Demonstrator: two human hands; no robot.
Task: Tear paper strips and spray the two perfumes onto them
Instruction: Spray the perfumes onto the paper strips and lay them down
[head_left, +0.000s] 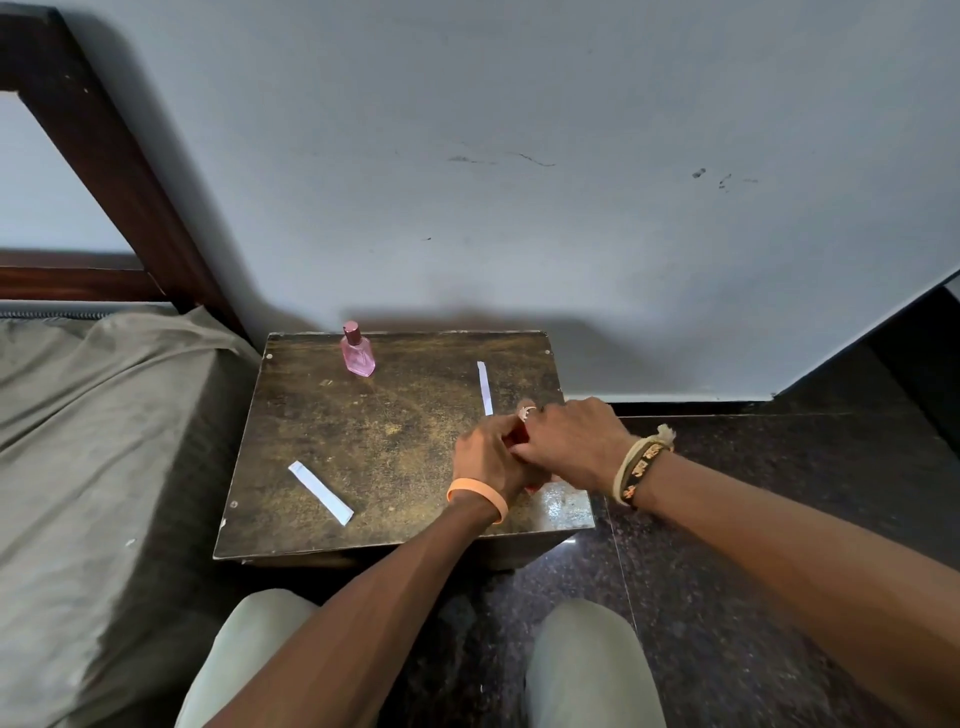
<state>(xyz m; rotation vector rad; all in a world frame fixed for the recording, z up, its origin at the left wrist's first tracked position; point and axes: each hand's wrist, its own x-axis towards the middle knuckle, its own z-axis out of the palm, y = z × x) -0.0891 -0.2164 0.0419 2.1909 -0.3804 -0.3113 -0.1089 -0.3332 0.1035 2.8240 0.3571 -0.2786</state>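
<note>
A pink perfume bottle (357, 351) with its cap on stands upright at the back left of a small dark wooden table (363, 441). One white paper strip (320, 491) lies at the front left, a thinner white strip (485, 387) at the back right. My left hand (488, 460) and my right hand (574, 441) meet over the table's right side, fingers curled round a small red object (519, 434) that is mostly hidden between them. Only slivers of red show, also below the hands.
A bed with a grey-green sheet (104, 415) lies to the left, its dark wooden headboard (104, 156) against the wall. The wall (519, 208) is directly behind the table. Dark stone floor (727, 519) extends to the right. My knees (587, 665) sit just in front of the table.
</note>
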